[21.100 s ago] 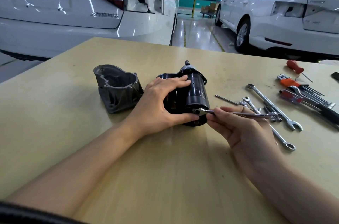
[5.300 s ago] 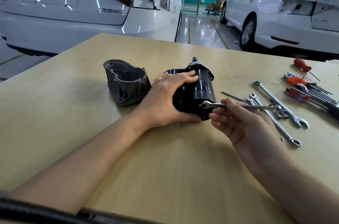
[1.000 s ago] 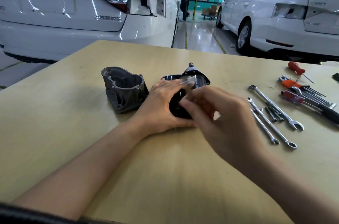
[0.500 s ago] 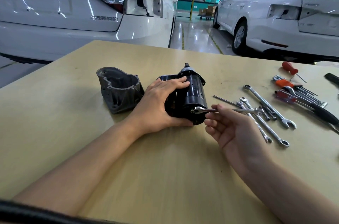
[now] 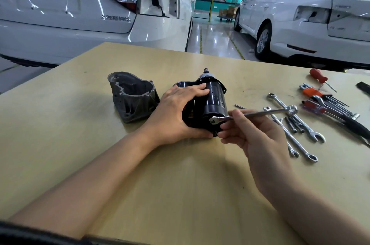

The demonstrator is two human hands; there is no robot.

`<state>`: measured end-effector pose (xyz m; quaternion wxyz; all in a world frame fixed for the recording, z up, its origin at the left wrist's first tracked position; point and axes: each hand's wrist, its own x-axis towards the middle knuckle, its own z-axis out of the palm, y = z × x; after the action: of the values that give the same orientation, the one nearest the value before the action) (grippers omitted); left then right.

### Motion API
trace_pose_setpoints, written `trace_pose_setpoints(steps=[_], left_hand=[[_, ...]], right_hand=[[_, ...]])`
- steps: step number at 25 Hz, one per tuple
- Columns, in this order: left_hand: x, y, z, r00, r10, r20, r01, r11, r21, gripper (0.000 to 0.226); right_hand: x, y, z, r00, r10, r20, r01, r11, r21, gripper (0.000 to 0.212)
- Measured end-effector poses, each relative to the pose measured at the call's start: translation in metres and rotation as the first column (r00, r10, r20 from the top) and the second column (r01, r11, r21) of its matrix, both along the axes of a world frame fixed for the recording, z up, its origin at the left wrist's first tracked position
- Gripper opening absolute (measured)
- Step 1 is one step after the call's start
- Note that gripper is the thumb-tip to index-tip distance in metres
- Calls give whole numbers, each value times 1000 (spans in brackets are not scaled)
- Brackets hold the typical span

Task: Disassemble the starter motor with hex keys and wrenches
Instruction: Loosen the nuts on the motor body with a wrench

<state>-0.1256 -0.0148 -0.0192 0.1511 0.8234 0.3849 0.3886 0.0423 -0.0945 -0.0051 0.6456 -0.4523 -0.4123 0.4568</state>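
Head view.

Item 1, starter motor [image 5: 214, 108]: black, glossy, cylindrical body lying on its side near the middle of the bench [image 5: 80, 144], shaft end toward the far edge. The left hand [image 5: 176, 116] grips it from the left, fingers curled over the top, thumb beneath the near end.

Item 2, wrench [image 5: 252, 113]: slim, bright chromed steel, its head seated on a fastener at the near end of the motor, its handle running out toward the right edge. The right hand [image 5: 258, 136] holds the shank with curled fingers, thumb on top.

Change: a second ago the right hand was raised in front of the motor and the tool off the fastener; half a second ago the wrench was back on. Now the handle sits tilted a little higher at its far end. Judgement: this is a reseat-and-swing cycle, loosening a bolt in short strokes; the bolt is not yet out.

Item 3, grey housing [image 5: 132, 98]: cast metal, rough and matte, hollow, open side up, already separated, just left of the motor.

Item 4, spare wrenches [image 5: 296, 124]: polished, long, flat on the bench toward the right edge, with hex keys [image 5: 336, 102] and a red-handled screwdriver [image 5: 318, 76] near the far right corner.
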Motion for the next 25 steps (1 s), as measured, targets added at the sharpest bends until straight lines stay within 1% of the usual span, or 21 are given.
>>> trace_pose_setpoints(steps=[2,4,5,7,9,10,11,12,13,14,15,16,17,18,19,20,21,22,23,24,25], left_hand=[[0,0,0,1000,4,-2,-4,1000,1,88],[0,0,1,1000,1,1,-1,1000,-3,88],[0,0,1,1000,-2,0,2,1000,-5,88],[-1,1,0,1000,-16,-8,16,1000,-9,86],[-1,2,0,999,-36,-12,36,999,-19,82],[-1,2,0,999,-40,-11,39,999,-23,78],[-1,3,0,999,-37,-10,37,999,-25,73],[-1,4,0,999,-33,-11,32,999,-25,69],[-1,4,-1,999,-34,-14,33,999,-28,67],[-1,5,-1,999,-40,-16,40,999,-33,68],[-1,5,-1,999,-47,-23,46,998,-37,71],[-1,6,0,998,-50,-36,49,998,-41,73],[-2,6,0,998,-47,-50,45,998,-44,75],[-2,6,1,998,-38,-56,36,999,-41,78],[-2,5,1,998,-28,-50,26,999,-33,82],[-2,4,1,999,-18,-40,17,1000,-24,86],[-2,3,1,999,-11,-31,10,1000,-21,88],[-1,2,1,1000,-9,-24,9,1000,-22,89],[-1,2,1,1000,-9,-19,9,1000,-21,89],[-1,2,1,1000,-9,-15,9,1000,-17,89],[-1,2,1,1000,-7,-12,7,1000,-11,89]], right_hand=[[-3,1,6,967,-50,250,23,994,111,12],[-5,5,14,863,-105,494,-1,978,209,15],[-6,7,18,779,-132,613,-25,970,242,14],[-10,9,25,566,-211,797,-73,950,303,14],[-17,11,31,396,-265,879,-177,918,356,15],[-22,11,33,311,-250,917,-246,911,332,13],[-27,12,32,199,-233,952,-308,907,286,10],[-31,13,29,81,-237,968,-348,903,251,9],[-34,13,26,-13,-266,964,-373,896,242,8],[-35,13,24,-82,-311,947,-397,881,256,5],[-35,12,23,-101,-361,927,-421,860,289,5],[-33,9,21,-41,-410,911,-443,825,352,6],[-30,7,18,105,-454,885,-438,777,451,5],[-25,5,15,292,-458,840,-389,745,542,6],[-20,4,13,473,-414,777,-305,751,586,8],[-15,1,12,633,-338,696,-200,797,569,9],[-10,-1,10,766,-246,595,-103,866,490,9],[-5,-3,8,871,-163,463,-25,927,373,10],[2,-4,6,942,-115,315,35,968,247,13],[7,-4,5,982,-84,168,63,990,124,17],[11,-3,4,998,-60,32,59,998,22,18]])
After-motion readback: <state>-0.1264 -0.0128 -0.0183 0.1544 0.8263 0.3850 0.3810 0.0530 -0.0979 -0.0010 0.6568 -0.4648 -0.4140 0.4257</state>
